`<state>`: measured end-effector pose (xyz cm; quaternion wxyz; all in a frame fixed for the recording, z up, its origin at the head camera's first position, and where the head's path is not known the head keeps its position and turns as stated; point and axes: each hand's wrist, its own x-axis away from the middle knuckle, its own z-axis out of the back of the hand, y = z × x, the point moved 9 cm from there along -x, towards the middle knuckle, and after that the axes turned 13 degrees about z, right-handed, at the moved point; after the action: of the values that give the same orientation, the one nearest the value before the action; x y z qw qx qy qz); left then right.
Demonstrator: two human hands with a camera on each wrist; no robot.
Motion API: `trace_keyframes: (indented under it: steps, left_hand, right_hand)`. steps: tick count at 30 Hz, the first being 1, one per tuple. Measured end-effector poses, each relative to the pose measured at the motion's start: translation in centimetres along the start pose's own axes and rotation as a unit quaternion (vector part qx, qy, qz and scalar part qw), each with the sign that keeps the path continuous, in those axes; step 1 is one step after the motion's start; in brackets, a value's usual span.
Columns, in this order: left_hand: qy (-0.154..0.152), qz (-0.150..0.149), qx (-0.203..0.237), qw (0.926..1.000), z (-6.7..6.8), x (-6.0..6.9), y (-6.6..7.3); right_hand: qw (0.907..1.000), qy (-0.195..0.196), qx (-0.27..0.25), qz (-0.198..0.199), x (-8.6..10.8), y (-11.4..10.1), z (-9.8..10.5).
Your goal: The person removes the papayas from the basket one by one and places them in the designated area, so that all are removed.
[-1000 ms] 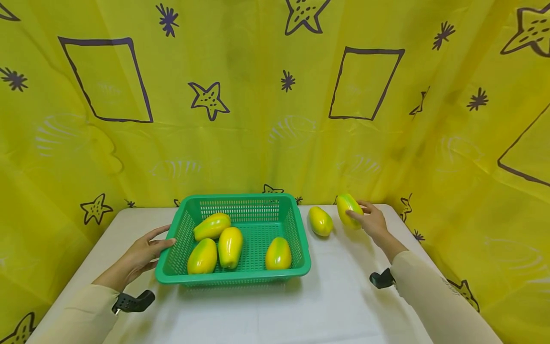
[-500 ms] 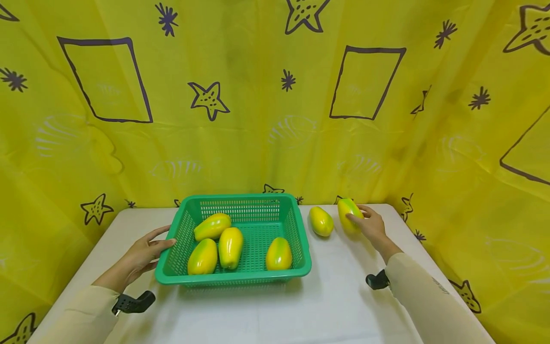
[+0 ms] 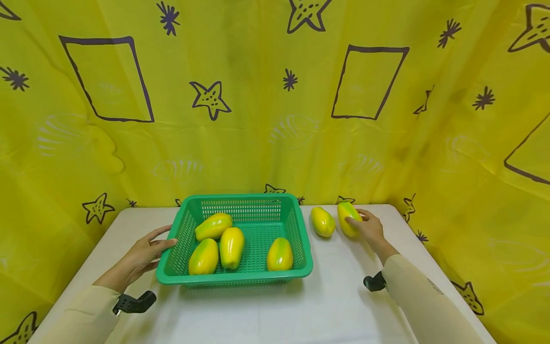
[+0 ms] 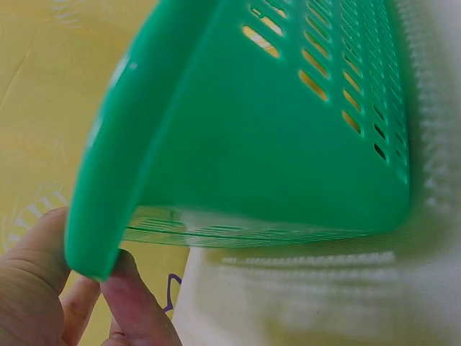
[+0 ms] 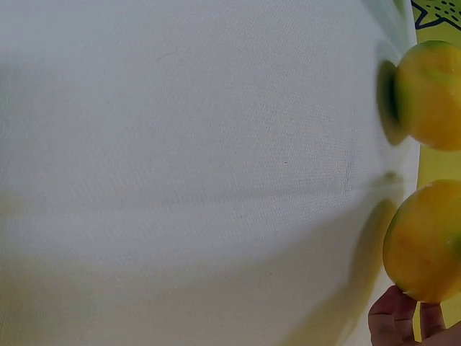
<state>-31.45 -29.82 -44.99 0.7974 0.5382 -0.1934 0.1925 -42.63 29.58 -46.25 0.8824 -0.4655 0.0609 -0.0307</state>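
My left hand (image 3: 139, 258) grips the left rim of a green plastic basket (image 3: 234, 278), thumb over the edge and fingers outside. In the left wrist view, the thumb and fingers (image 4: 133, 306) pinch the basket's rim (image 4: 108, 180). Inside the basket lie several yellow-green papayas, among them one papaya (image 3: 280, 254) alone at the right. To the right of the basket, my right hand (image 3: 371, 229) holds a papaya (image 3: 349, 222) between thumb and fingers, low at the table's far side. Another papaya (image 3: 322, 222) lies just left of it, apart from the hand.
A white cloth (image 3: 335, 296) covers the table. Behind it and along the sides hangs a yellow curtain (image 3: 258, 148) with dark star drawings. Each wrist carries a black camera mount, such as the right mount (image 3: 375, 282).
My right hand has lowered its papaya toward the table, drawing slightly nearer to me. The left hand keeps its place on the basket, which has not moved.
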Motion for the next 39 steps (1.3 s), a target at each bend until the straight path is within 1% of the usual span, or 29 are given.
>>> trace_keyframes:
  steps: [3,10,19,24,28,32,39]
  left_hand:
    - [0.001,-0.001,0.000,1.0000,0.0,0.0,0.0]
    - [-0.005,-0.013,-0.003,0.9999,-0.2,0.3,0.4]
    - [-0.002,-0.009,-0.004,1.0000,-0.2,0.5,0.5]
    - [-0.001,-0.009,-0.006,0.9999,-0.2,0.4,0.5]
    - [-0.003,-0.011,-0.006,0.9999,-0.1,0.3,0.5]
    - [-0.004,-0.011,0.001,0.9999,-0.1,0.2,0.4]
    - [-0.011,-0.013,0.014,0.9998,0.0,0.2,0.2]
  right_hand:
    - [1.0000,-0.002,0.003,-0.003,0.0,0.1,-0.1]
    - [0.9996,-0.007,0.021,-0.016,-0.1,0.7,-0.1]
    - [0.9993,-0.008,0.019,-0.030,0.0,1.3,-0.3]
    - [0.9994,-0.009,0.019,-0.029,0.0,1.3,-0.2]
    - [0.9990,-0.014,0.034,-0.027,0.0,1.1,-0.3]
    - [0.9980,-0.026,0.051,-0.026,0.1,0.9,-0.4]
    - [0.9977,-0.034,0.052,-0.029,0.3,0.8,-0.5]
